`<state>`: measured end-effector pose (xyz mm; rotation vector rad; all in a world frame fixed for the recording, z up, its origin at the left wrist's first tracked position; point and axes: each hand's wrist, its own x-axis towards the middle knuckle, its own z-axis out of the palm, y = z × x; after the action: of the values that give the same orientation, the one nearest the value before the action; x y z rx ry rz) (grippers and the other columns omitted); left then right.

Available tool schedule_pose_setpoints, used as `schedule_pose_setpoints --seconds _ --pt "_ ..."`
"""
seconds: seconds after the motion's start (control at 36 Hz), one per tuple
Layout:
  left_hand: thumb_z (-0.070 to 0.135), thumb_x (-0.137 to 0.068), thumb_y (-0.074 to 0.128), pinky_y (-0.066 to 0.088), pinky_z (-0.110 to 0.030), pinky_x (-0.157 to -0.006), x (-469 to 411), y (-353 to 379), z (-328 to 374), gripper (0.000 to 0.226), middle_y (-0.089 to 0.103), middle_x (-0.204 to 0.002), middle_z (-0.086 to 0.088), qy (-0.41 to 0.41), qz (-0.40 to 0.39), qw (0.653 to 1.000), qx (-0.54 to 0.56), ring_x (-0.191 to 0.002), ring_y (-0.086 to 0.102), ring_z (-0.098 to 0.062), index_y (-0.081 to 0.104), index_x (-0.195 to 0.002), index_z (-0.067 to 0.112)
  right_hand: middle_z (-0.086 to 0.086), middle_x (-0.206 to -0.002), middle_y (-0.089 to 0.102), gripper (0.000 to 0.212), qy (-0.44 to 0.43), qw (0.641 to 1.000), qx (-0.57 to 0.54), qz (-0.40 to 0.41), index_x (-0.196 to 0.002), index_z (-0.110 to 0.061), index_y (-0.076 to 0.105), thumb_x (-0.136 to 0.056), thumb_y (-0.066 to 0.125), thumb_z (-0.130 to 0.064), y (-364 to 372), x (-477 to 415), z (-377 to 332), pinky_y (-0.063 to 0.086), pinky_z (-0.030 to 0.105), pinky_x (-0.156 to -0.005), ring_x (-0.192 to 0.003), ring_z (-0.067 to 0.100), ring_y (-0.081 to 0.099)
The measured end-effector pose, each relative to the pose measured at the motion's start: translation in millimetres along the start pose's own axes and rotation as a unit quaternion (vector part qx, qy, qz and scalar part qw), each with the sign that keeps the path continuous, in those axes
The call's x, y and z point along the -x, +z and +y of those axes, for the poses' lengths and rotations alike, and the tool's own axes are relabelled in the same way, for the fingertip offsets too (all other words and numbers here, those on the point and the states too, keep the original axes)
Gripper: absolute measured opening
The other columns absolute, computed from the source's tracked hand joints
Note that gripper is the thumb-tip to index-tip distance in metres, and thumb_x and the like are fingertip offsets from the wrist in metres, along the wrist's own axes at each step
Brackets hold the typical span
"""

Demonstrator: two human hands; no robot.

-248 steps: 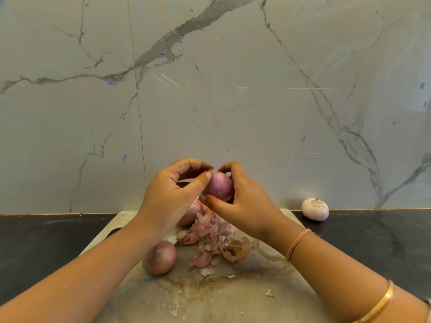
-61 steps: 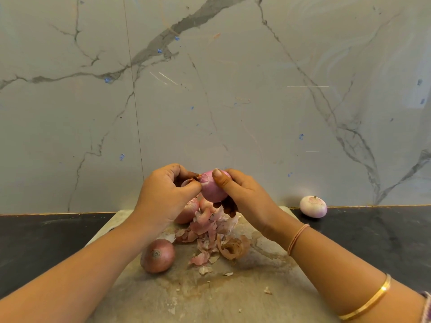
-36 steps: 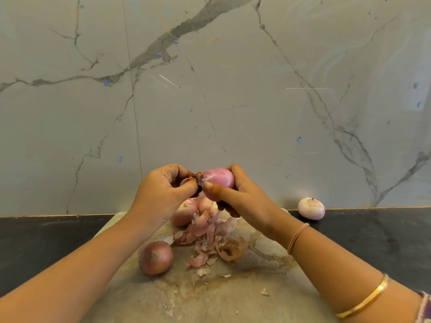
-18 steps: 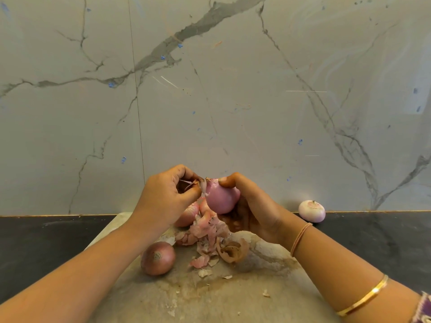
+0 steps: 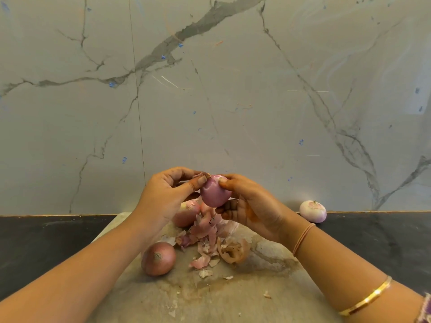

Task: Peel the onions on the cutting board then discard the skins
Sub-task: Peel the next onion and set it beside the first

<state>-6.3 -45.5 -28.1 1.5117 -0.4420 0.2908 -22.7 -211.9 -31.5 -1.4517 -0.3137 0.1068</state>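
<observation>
Head view: the onion [image 5: 215, 191] is held in the air over the board's [image 5: 233, 294] far edge, long axis nearly upright, tip up and leaning left. The right hand [image 5: 251, 206] cups it, thumb on top, fingers curled beneath. The left hand [image 5: 163, 197] pinches a skin scrap [image 5: 203, 174] at the tip. Below lie loose skins [image 5: 210, 231], a second onion [image 5: 186, 213] and an unpeeled onion [image 5: 158, 258] towards the left edge. A pale onion [image 5: 313, 211] sits on the counter [image 5: 46, 241].

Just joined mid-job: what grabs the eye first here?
The left hand pinches loose skin at the tip of a purple onion gripped by the right hand above the cutting board. Below lies a pile of skins beside an unpeeled onion; a peeled onion sits on the counter.
</observation>
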Motion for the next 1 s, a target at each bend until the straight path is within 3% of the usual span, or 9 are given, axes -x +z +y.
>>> schedule_pose_setpoints --seconds 0.08,0.14,0.25,0.33,0.47,0.58,0.72,0.86,1.0 --pt "0.011 -0.079 0.068 0.057 -0.022 -0.068 -1.5 -1.6 -3.0 0.005 0.074 -0.078 -0.001 0.011 0.013 0.999 -0.039 -0.076 0.069 -0.013 0.071 -0.083 0.012 0.015 -0.122 0.059 0.031 -0.013 0.999 0.036 0.018 -0.127 -0.017 0.055 -0.099 0.05 -0.027 2.1 -2.0 2.6 0.051 0.021 -0.067 -0.086 0.02 0.059" --pt "0.013 -0.082 0.068 0.056 -0.024 -0.069 -1.3 -1.3 -4.7 0.004 0.073 -0.078 0.0 0.028 0.025 0.996 -0.078 -0.075 0.069 -0.012 0.071 -0.084 0.013 0.011 -0.125 0.055 0.039 -0.036 0.993 0.103 0.036 -0.135 -0.02 0.044 -0.097 0.052 -0.028 4.9 -3.7 4.3 0.046 0.017 -0.066 -0.091 0.016 0.055" --pt "0.012 -0.085 0.066 0.056 -0.026 -0.071 0.0 0.6 -5.8 0.005 0.073 -0.078 0.002 0.055 0.038 0.993 -0.099 -0.074 0.069 -0.011 0.07 -0.085 0.015 0.004 -0.114 0.052 0.051 -0.09 0.979 0.172 0.067 -0.127 -0.028 0.026 -0.092 0.063 -0.025 9.8 -2.8 4.1 0.044 0.009 -0.059 -0.083 0.009 0.055" --pt "0.013 -0.087 0.063 0.056 -0.029 -0.076 0.0 0.7 -6.1 0.008 0.072 -0.084 0.002 0.076 0.033 0.99 -0.114 -0.078 0.069 -0.012 0.069 -0.088 0.018 0.005 -0.109 0.055 0.043 -0.103 0.977 0.173 0.071 -0.118 -0.024 0.034 -0.089 0.066 -0.024 7.5 -1.7 2.4 0.044 0.009 -0.057 -0.08 0.01 0.054" --pt "0.008 -0.091 0.058 0.055 -0.029 -0.079 0.7 1.5 -8.3 0.014 0.072 -0.083 0.005 0.086 0.021 0.989 -0.117 -0.083 0.069 -0.011 0.064 -0.087 0.021 0.007 -0.097 0.06 0.036 -0.091 0.98 0.168 0.059 -0.119 -0.019 0.045 -0.091 0.061 -0.032 6.3 0.6 0.6 0.04 0.016 -0.054 -0.065 0.009 0.046" --pt "0.007 -0.092 0.056 0.053 -0.022 -0.076 0.1 1.8 -8.6 0.016 0.071 -0.083 0.004 0.094 0.02 0.986 -0.133 -0.082 0.069 -0.008 0.062 -0.086 0.02 0.008 -0.095 0.059 0.033 -0.087 0.98 0.167 0.059 -0.112 -0.019 0.05 -0.09 0.06 -0.041 7.6 -0.1 1.6 0.043 0.021 -0.058 -0.069 0.015 0.049" --pt "0.007 -0.092 0.056 0.052 -0.016 -0.071 -1.4 -1.1 -6.9 0.017 0.07 -0.084 0.003 0.092 0.029 0.983 -0.154 -0.079 0.068 -0.007 0.061 -0.085 0.021 0.019 -0.104 0.06 0.016 -0.057 0.994 0.084 0.042 -0.103 -0.013 0.058 -0.095 0.054 -0.027 6.4 -0.9 1.1 0.048 0.026 -0.064 -0.074 0.021 0.056" --pt "0.009 -0.09 0.061 0.052 -0.013 -0.065 -1.0 -0.8 -5.2 0.014 0.07 -0.079 0.004 0.08 0.047 0.986 -0.141 -0.072 0.068 -0.005 0.063 -0.083 0.021 0.02 -0.114 0.059 0.026 -0.046 0.998 0.033 0.041 -0.116 -0.013 0.061 -0.099 0.045 -0.024 5.4 -1.1 1.6 0.049 0.026 -0.067 -0.079 0.021 0.054" --pt "0.012 -0.086 0.066 0.055 -0.02 -0.067 -0.3 -1.8 -3.5 0.007 0.071 -0.078 -0.001 0.075 0.065 0.989 -0.113 -0.072 0.07 -0.013 0.067 -0.083 0.018 0.011 -0.116 0.058 0.03 -0.062 0.993 0.096 0.042 -0.126 -0.02 0.052 -0.096 0.054 -0.026 8.2 -3.3 3.3 0.047 0.022 -0.07 -0.088 0.017 0.054"
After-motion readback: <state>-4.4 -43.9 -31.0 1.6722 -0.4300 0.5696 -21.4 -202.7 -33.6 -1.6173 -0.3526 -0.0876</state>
